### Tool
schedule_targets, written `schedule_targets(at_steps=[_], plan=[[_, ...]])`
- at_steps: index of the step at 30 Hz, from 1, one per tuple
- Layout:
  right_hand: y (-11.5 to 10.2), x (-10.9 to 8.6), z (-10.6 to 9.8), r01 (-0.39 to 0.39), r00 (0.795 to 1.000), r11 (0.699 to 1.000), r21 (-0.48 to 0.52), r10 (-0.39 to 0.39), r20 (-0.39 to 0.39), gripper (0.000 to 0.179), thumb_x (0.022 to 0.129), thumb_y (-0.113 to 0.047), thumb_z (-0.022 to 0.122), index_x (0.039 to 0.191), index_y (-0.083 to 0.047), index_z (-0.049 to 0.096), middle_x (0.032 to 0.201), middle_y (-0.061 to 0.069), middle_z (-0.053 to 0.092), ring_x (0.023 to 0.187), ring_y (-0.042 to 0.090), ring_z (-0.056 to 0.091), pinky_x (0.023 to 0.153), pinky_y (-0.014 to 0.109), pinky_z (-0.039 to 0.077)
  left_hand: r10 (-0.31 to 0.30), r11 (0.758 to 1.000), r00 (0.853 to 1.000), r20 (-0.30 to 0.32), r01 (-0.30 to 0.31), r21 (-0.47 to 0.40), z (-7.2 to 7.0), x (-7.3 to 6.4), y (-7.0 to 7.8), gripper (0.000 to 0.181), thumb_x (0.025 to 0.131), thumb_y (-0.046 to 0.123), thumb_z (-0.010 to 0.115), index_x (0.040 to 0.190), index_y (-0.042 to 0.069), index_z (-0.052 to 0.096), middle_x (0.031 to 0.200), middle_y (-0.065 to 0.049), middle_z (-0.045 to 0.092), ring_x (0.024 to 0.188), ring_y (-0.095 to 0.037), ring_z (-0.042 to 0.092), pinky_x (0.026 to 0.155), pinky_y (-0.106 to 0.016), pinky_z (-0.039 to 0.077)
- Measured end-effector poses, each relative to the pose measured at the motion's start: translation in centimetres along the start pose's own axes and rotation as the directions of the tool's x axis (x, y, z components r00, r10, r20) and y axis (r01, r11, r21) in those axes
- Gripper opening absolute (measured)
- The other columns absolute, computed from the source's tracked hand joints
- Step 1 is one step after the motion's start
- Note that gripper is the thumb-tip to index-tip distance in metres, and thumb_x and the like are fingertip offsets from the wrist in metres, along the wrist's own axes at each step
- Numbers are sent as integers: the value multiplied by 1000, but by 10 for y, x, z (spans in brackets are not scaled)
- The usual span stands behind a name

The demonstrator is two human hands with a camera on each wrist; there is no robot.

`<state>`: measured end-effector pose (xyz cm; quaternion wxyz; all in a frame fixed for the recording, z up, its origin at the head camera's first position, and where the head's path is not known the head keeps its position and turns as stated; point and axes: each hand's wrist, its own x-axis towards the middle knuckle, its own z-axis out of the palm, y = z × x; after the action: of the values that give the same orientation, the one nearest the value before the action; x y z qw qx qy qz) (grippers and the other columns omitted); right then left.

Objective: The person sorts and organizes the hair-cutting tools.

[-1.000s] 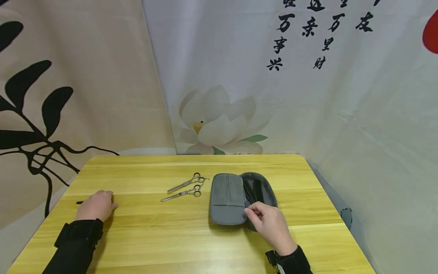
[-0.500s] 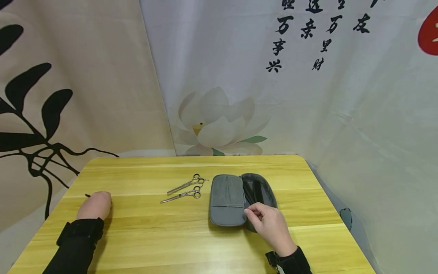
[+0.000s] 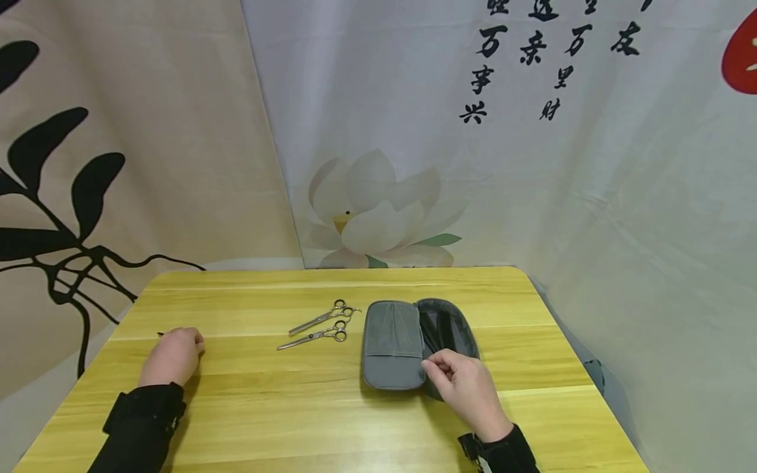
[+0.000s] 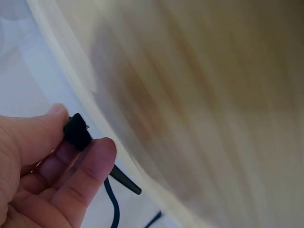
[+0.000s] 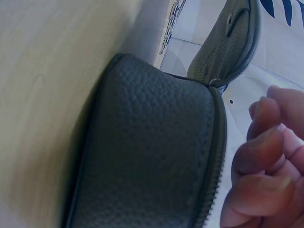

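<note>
The fingers of your left hand [image 3: 171,356] pinch a small black object [image 4: 77,131], thumb on one side and fingertips on the other, near the bench's left edge. Your right hand [image 3: 471,391] has its fingers loosely curled around nothing visible, just beside the zipped rim of a grey case [image 3: 393,338]. That case lies unfolded on the bench [image 3: 254,410], right of centre, with dark contents in its right half. Between your hands, nearer the case, lie lower scissors [image 3: 312,337] and upper scissors [image 3: 319,320], their blades toward the left edge.
</note>
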<state>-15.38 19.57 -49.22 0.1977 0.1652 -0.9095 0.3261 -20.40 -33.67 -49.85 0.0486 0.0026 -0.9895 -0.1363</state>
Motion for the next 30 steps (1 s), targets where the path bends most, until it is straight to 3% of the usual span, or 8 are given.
schedule_targets(at_steps=[4,7,13,16,20,23,25,30], plan=[[0,0,1,-6,1000,1000,-2,6,6,15,91,-18,86,85,-25,75,68,-21,60,57,-10,45,54,16,42,-48,993,997,-63,41,-108,7,-4,16,13,103,5,66,101,-7,72,96,-26,72,87,-42,69,78,-59,58],[0,0,1,-13,1000,1000,-4,13,11,16,91,-18,87,85,-26,74,68,-21,60,57,-10,45,54,16,42,-84,973,988,-126,54,-223,14,-9,32,15,104,9,67,106,-4,74,100,-23,74,87,-38,69,76,-53,58],[-1,0,1,-25,999,1000,8,25,24,16,92,-18,86,85,-27,74,68,-22,59,57,-9,45,54,17,41,-117,921,977,-176,40,-388,18,-19,86,19,107,16,67,116,2,76,99,-14,77,87,-28,70,72,-36,54],[0,-1,2,-30,999,999,13,30,24,16,92,-18,86,85,-28,74,68,-22,60,57,-9,45,54,17,42,-140,868,980,-145,51,-494,19,-22,116,21,108,22,67,119,7,76,101,-11,79,92,-26,72,74,-29,55],[0,-1,2,-29,999,999,17,28,24,16,92,-19,86,85,-28,74,68,-23,59,56,-9,44,53,16,41,-178,757,981,-80,85,-648,26,-25,148,22,107,25,68,119,9,77,103,-10,80,96,-28,76,74,-22,54],[0,-1,2,-30,999,999,21,30,25,16,92,-19,86,85,-28,74,68,-23,59,56,-9,44,53,16,41,-182,666,982,-41,92,-740,34,-28,166,22,107,24,69,120,7,76,103,-10,80,96,-28,78,76,-20,56],[0,-1,2,-32,999,999,24,31,25,16,92,-19,86,86,-29,74,68,-23,59,56,-9,44,53,17,41,-177,619,984,-30,88,-780,40,-30,177,22,106,22,70,120,7,76,103,-10,80,94,-24,78,78,-20,57],[1,-1,2,-28,999,999,18,28,20,16,92,-20,86,86,-29,74,69,-23,59,57,-9,45,54,16,42,-176,562,981,-86,29,-826,46,-36,199,18,103,16,74,118,6,77,109,-10,79,91,-7,75,81,-18,59]])
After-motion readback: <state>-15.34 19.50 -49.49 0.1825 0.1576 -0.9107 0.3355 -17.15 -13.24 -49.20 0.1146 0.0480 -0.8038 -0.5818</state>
